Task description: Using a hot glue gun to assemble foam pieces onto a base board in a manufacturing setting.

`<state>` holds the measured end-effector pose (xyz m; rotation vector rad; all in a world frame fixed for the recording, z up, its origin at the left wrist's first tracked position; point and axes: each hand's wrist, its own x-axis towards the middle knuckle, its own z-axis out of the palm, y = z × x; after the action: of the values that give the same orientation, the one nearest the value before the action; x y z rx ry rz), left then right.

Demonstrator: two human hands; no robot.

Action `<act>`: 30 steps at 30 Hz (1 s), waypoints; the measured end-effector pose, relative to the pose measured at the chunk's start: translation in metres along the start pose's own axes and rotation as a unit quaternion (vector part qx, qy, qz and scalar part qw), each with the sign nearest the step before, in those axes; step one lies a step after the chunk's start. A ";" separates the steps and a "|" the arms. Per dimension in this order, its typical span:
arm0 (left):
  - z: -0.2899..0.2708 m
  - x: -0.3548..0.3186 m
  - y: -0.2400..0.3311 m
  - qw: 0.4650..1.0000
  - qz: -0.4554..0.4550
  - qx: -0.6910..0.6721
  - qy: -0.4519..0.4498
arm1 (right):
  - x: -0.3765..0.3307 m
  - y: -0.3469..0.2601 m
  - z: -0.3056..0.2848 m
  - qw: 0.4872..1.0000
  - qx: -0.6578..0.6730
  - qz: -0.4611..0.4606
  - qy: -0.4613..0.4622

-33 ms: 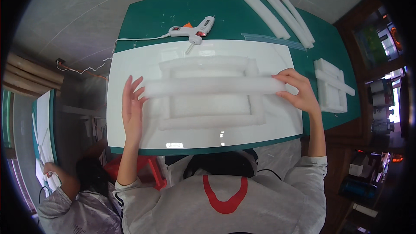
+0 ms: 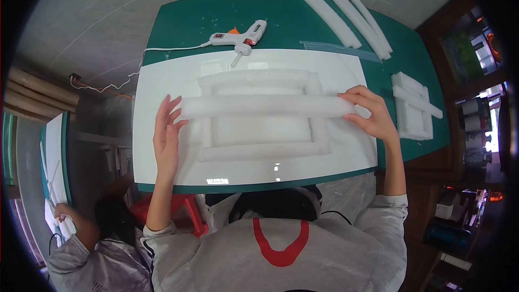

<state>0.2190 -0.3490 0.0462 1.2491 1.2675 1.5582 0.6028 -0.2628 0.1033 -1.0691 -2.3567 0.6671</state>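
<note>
A long white foam strip (image 2: 259,106) stretches across a rectangular white foam frame (image 2: 259,151) in front of me. My right hand (image 2: 373,111) pinches the strip's right end between thumb and fingers. At the other end, my left hand (image 2: 168,138) has its fingertips and thumb around the strip's tip, with the fingers somewhat spread. Both ends of the strip reach past the frame's sides. Whether the strip touches the frame below cannot be made out. Under the frame lies a glossy white board (image 2: 346,157).
On the green table mat (image 2: 184,21) lies a white glue gun (image 2: 238,38), its cord running left. Clear sticks (image 2: 340,50) and foam strips (image 2: 330,13) lie at the far right. A smaller foam piece (image 2: 403,121) sits right. Another person (image 2: 97,254) works at left, near a red stool (image 2: 189,213).
My left hand and the strip's left end have shifted very slightly to the right. The rest looks the same.
</note>
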 end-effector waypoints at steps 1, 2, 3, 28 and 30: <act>0.001 0.000 -0.002 0.999 0.015 0.040 -0.032 | -0.001 0.000 0.002 1.000 -0.005 0.000 0.001; 0.002 -0.001 -0.004 0.999 0.015 0.040 -0.034 | -0.001 -0.001 0.003 1.000 -0.010 0.001 0.002; 0.001 -0.002 -0.006 0.997 0.006 0.064 -0.032 | -0.001 -0.001 0.005 1.000 -0.010 0.001 0.003; 0.075 0.230 -0.043 0.707 0.121 0.582 -0.382 | 0.004 -0.005 0.014 0.998 -0.030 -0.050 -0.026; 0.083 0.237 -0.049 0.662 0.109 0.612 -0.419 | 0.004 -0.006 0.013 0.998 -0.036 -0.057 -0.019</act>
<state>0.2431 -0.0944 0.0528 2.5661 1.4538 -0.1894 0.5893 -0.2661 0.0974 -0.9506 -2.4709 0.5702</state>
